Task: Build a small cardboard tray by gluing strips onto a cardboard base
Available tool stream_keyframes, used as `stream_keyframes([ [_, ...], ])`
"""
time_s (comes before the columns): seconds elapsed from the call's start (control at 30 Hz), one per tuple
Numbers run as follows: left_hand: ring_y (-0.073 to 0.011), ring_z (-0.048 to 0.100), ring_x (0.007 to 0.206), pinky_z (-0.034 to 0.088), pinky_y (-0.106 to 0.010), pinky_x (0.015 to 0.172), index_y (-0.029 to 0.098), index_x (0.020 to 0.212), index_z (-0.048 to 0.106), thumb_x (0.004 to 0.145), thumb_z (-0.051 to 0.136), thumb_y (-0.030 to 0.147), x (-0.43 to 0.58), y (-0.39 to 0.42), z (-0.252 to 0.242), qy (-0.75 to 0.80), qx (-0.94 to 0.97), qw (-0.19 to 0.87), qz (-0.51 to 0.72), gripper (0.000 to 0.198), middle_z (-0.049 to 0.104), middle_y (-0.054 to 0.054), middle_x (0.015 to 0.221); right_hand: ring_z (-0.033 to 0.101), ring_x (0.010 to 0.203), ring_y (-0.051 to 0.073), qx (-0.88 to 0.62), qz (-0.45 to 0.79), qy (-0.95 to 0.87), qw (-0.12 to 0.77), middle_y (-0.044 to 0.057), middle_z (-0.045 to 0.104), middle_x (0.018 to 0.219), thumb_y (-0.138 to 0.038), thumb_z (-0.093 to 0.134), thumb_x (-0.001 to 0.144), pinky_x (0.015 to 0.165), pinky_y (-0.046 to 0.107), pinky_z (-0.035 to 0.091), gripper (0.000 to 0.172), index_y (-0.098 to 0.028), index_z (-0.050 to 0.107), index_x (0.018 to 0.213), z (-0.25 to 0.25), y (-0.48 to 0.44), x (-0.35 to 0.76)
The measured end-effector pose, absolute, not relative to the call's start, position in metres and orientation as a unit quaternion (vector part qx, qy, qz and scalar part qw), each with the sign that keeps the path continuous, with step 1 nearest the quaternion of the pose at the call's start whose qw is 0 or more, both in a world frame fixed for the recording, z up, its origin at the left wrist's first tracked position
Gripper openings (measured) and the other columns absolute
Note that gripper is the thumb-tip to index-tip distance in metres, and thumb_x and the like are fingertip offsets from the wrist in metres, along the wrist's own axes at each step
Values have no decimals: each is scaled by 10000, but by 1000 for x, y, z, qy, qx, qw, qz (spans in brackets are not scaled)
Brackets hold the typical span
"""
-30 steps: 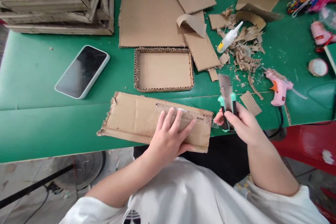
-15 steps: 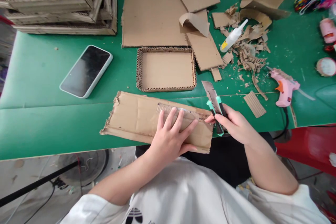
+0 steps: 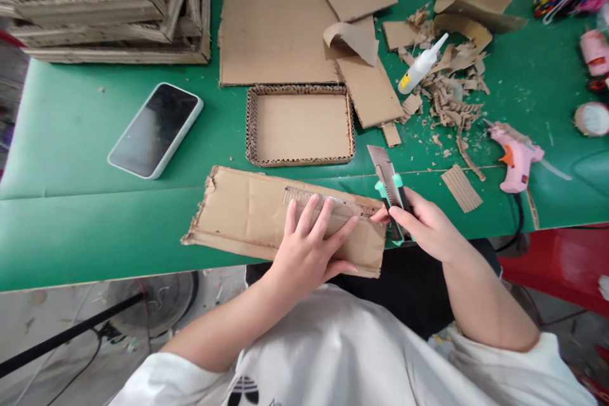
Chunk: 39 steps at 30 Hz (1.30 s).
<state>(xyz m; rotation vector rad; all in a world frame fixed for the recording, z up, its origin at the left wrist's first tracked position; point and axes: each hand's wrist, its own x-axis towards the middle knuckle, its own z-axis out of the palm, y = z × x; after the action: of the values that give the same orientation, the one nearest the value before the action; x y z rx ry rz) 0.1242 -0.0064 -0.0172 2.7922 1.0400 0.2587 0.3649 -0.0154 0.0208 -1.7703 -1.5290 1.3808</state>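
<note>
A long piece of cardboard [image 3: 242, 209] lies at the front edge of the green table. Across its upper side rests a clear ruler [image 3: 297, 195]. My left hand [image 3: 311, 241] is spread over both, fingertips on the ruler and thumb stretched to the right. My right hand [image 3: 425, 222] is closed around a utility knife [image 3: 392, 193] with black and mint-green grips; the wide blade is out and points up and away from me. Some right fingers are by the ruler's right end, partly hidden behind the knife. Beyond the cardboard sits a shallow cardboard tray [image 3: 302, 127] with corrugated walls.
A phone [image 3: 156, 130] lies left, below stacked cardboard frames [image 3: 114, 32]. Cardboard sheets [image 3: 271, 25] are at the back. Right of them are a glue bottle [image 3: 422, 65], cardboard scraps [image 3: 451, 98], a pink glue gun [image 3: 516, 155] with its cord, and a tape roll [image 3: 591, 119].
Hardly anything differs. The knife in my right hand has tilted very slightly; my left hand stays pressed on the ruler and cardboard.
</note>
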Motion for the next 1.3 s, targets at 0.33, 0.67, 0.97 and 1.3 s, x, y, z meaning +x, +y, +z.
stream_keyframes([
  [0.33,-435,375,1302,258,-643,1038,324,1388,438,809,434,701,125,-7,-19,345,931,74,91,691,438,-189,1402,657,870,182,-636,509,-538,218,9,706,932,-459,452,916,787,315,486,268,-241,608,923,18,-15,364],
  [0.67,-450,405,1274,294,-655,1015,296,1368,471,792,448,707,125,-5,-15,332,937,61,94,708,463,-207,1367,659,848,173,-648,499,-532,219,0,715,923,-469,458,910,792,314,491,263,-250,603,934,14,-14,362],
  [0.97,-446,408,1259,303,-662,1002,279,1348,498,780,470,709,126,-5,-15,329,937,64,97,713,470,-208,1354,685,844,192,-641,510,-525,231,10,723,884,-461,488,891,802,335,514,248,-234,584,910,14,-11,358],
  [1.3,-463,405,1264,325,-678,976,284,1344,504,771,479,709,127,-6,-16,336,934,64,99,714,469,-222,1353,601,564,126,-706,434,-410,382,16,698,742,-520,547,838,505,244,485,313,-212,601,859,20,-29,381],
])
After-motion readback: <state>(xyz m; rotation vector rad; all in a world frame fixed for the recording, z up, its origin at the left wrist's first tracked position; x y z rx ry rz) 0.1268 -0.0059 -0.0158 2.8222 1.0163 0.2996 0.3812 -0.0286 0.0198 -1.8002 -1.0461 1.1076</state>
